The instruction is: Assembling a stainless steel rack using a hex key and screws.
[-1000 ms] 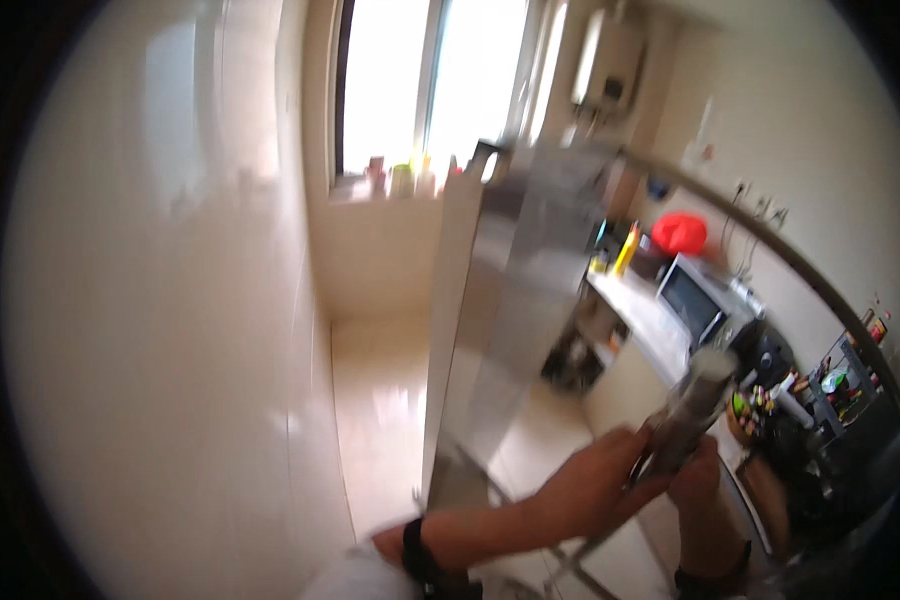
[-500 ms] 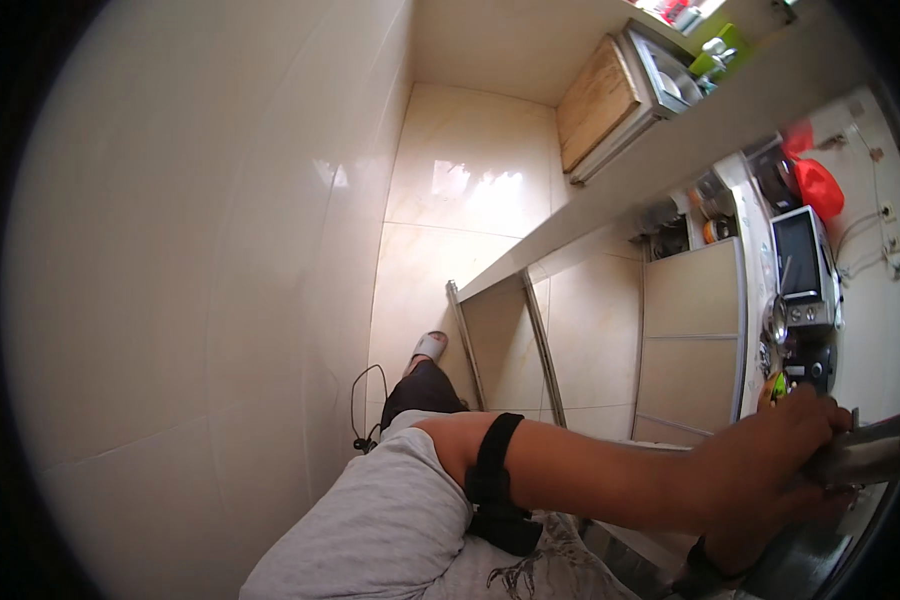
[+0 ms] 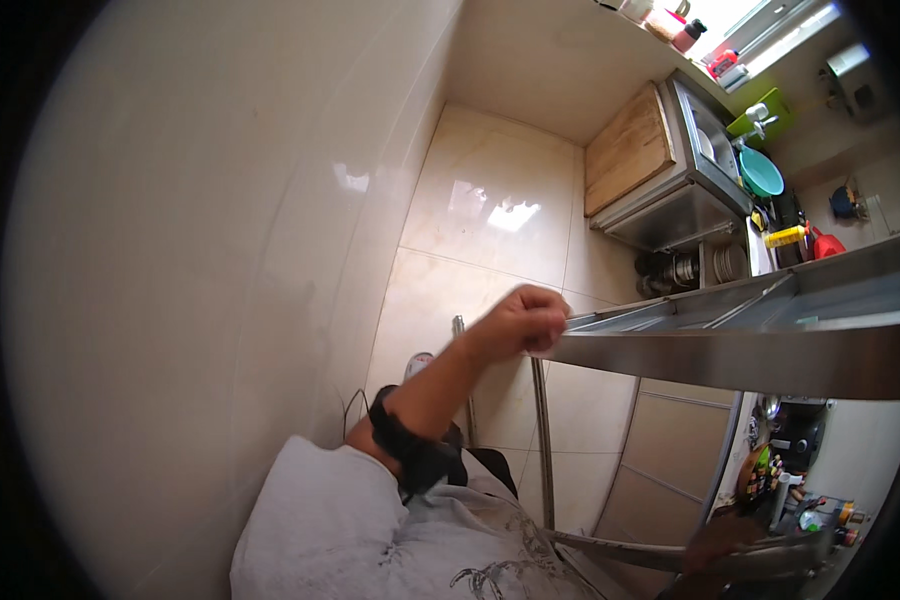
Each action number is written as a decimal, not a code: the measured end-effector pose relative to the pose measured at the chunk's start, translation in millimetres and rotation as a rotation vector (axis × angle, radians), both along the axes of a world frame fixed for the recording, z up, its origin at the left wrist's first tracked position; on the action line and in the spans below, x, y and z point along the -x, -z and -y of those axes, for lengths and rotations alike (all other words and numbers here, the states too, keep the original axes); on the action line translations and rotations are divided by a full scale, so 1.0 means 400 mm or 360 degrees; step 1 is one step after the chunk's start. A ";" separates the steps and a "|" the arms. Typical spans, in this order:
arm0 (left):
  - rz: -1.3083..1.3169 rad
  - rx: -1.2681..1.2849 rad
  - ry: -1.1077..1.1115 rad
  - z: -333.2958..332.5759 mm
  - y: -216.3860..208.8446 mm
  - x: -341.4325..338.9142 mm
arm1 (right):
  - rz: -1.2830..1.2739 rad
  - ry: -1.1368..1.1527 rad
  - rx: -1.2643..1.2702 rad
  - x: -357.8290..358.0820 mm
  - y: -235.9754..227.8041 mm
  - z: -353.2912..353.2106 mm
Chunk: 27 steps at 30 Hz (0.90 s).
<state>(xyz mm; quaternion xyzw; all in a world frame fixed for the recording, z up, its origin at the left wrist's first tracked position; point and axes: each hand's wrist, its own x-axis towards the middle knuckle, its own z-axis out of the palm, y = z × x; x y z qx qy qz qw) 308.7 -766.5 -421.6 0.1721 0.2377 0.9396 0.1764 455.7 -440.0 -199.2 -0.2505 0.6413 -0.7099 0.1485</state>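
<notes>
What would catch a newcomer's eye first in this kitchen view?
The left hand, closed in a grip on the corner of a long stainless steel shelf unit that runs off to the right at mid-frame. At the lower right, the right hand holds another steel bar of it. Up at the top right sit a wooden cutting board and a teal bowl.

Brushed steel rack (image 3: 730, 360), glossy floor tiles (image 3: 490, 220), matt wooden board (image 3: 627, 150)

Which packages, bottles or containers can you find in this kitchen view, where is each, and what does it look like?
Yellow bottle: lying on the counter near the sink, long.
Red container: just right of it, squat.
Pink-capped bottle: on the window ledge, top of the view.
Small jars: lower right shelf, mixed colours, too small to tell.
</notes>
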 end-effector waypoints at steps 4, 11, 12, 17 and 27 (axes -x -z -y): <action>0.0591 0.1047 -0.0284 0.070 0.311 0.007 | 0.0242 0.0046 -0.0093 -0.030 0.160 0.008; 0.0724 0.2350 -0.0392 0.086 0.879 -0.023 | 0.0521 0.0455 -0.0417 -0.142 0.521 -0.071; 0.0636 0.2600 -0.0431 0.100 0.937 -0.015 | 0.0555 0.0495 -0.0447 -0.140 0.586 -0.087; 0.0542 0.2927 -0.0292 0.170 1.239 0.095 | 0.0434 0.0910 0.0620 -0.120 0.942 -0.277; 0.0363 0.3072 -0.0098 0.240 1.762 0.582 | 0.0648 0.1436 0.0396 0.105 1.244 -0.177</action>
